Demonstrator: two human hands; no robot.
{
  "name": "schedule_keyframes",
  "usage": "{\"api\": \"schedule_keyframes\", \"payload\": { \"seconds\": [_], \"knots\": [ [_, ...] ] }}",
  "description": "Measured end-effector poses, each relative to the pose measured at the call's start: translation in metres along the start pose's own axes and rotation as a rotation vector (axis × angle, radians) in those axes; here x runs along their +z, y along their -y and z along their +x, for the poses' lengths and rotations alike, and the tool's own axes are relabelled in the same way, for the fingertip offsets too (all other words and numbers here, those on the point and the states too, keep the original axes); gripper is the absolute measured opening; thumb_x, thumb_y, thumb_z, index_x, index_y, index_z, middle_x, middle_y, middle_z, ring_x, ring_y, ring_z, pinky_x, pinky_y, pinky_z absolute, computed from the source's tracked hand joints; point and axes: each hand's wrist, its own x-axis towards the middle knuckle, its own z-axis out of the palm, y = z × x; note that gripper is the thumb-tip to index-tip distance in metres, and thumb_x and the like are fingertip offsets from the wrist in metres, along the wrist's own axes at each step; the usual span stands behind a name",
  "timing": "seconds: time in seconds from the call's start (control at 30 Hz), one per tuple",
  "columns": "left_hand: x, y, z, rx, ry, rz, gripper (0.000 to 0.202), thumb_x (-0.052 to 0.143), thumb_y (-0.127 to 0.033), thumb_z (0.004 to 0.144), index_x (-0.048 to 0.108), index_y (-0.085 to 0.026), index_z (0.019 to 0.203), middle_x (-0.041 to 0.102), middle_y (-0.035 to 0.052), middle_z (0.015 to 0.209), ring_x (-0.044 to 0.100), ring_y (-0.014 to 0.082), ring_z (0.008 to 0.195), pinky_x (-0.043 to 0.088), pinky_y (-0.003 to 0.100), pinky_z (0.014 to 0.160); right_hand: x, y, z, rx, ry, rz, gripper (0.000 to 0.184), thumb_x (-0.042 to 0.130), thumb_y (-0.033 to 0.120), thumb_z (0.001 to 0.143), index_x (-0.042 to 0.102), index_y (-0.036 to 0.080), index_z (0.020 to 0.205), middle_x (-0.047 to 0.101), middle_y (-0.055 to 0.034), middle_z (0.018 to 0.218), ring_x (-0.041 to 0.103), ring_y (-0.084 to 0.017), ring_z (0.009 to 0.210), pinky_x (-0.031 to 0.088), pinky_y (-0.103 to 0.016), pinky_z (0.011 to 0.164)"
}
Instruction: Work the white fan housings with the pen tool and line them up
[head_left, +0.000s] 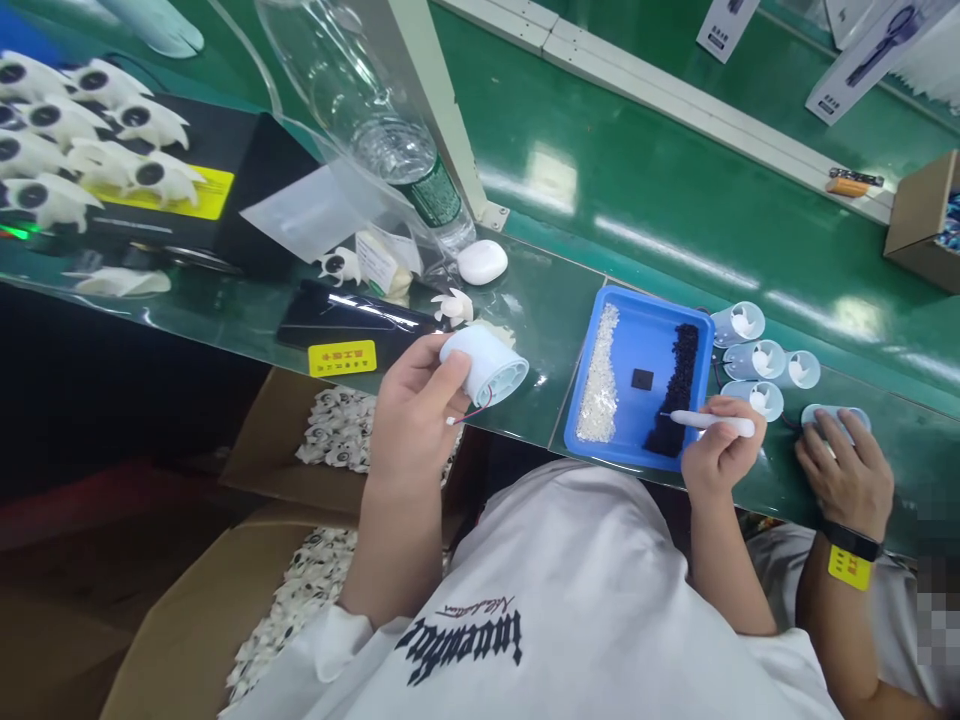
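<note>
My left hand is wrapped round a pale blue cylindrical housing, its ribbed open end tilted to the right. A thin red wire with a small white connector hangs from it. In my right hand is a white pen-like tool, its thin tip pointing left over the black pieces in a blue tray. Small white pieces lie along the tray's left side, and a black square sits in its middle.
Several pale blue housings with white fans stand right of the tray. A co-worker's hand rests on another housing. Left are a black phone, a water bottle, a white case and white fan parts. Below stand cardboard boxes.
</note>
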Motion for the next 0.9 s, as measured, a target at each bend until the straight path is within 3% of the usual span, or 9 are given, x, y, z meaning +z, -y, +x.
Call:
{"api": "schedule_keyframes", "payload": {
  "seconds": [0.13,0.3,0.4,0.5,0.6,0.9],
  "knots": [
    [-0.003,0.002,0.000,0.059,0.019,-0.003,0.037,0.088,-0.047,0.057,0.068,-0.020,0.073,0.054,-0.0047,0.056,0.043,0.0064,0.046,0.036,0.023,0.043,-0.001,-0.007,0.000,0.041,0.021,-0.058,0.047,0.027,0.064,0.096,0.049,0.025,0.083,0.053,-0.0069,0.078,0.058,-0.024,0.072,0.049,-0.043,0.069],
    [-0.002,0.002,0.000,0.034,0.005,-0.017,0.042,0.090,-0.047,0.052,0.069,-0.018,0.074,0.061,-0.0030,0.059,0.051,0.0076,0.050,0.041,0.021,0.047,0.002,-0.012,0.001,-0.127,0.025,0.062,0.034,0.038,0.051,0.100,0.052,0.022,0.088,0.054,-0.0030,0.077,0.058,-0.019,0.069,0.048,-0.035,0.064],
    [0.000,0.002,0.000,0.013,-0.017,-0.035,0.044,0.091,-0.047,0.049,0.070,-0.018,0.073,0.062,-0.0031,0.059,0.049,0.0062,0.046,0.038,0.019,0.043,0.004,-0.013,0.002,-0.177,0.042,0.101,0.026,0.042,0.043,0.100,0.053,0.021,0.091,0.056,-0.0023,0.079,0.058,-0.017,0.070,0.046,-0.033,0.065],
    [0.001,0.003,0.000,0.000,-0.027,-0.046,0.043,0.092,-0.046,0.048,0.070,-0.018,0.072,0.059,-0.0043,0.055,0.047,0.0056,0.043,0.034,0.018,0.040,0.006,-0.013,0.002,-0.166,-0.016,0.135,0.027,0.041,0.045,0.101,0.053,0.022,0.092,0.056,-0.0026,0.080,0.059,-0.018,0.071,0.048,-0.035,0.065],
    [0.003,0.002,0.000,-0.006,-0.026,-0.045,0.044,0.092,-0.046,0.046,0.070,-0.018,0.071,0.061,-0.0040,0.055,0.049,0.0064,0.044,0.040,0.020,0.043,0.007,-0.013,0.000,-0.130,-0.070,0.146,0.029,0.038,0.047,0.101,0.052,0.023,0.094,0.055,-0.0032,0.081,0.060,-0.019,0.071,0.049,-0.035,0.061],
    [0.008,0.002,0.001,0.023,-0.026,-0.016,0.046,0.092,-0.046,0.046,0.070,-0.016,0.071,0.062,-0.0032,0.054,0.053,0.0074,0.046,0.043,0.020,0.046,0.006,-0.013,0.000,-0.120,0.002,0.137,0.026,0.038,0.043,0.102,0.053,0.022,0.094,0.056,-0.0030,0.083,0.059,-0.018,0.075,0.047,-0.032,0.062]
  ]
}}
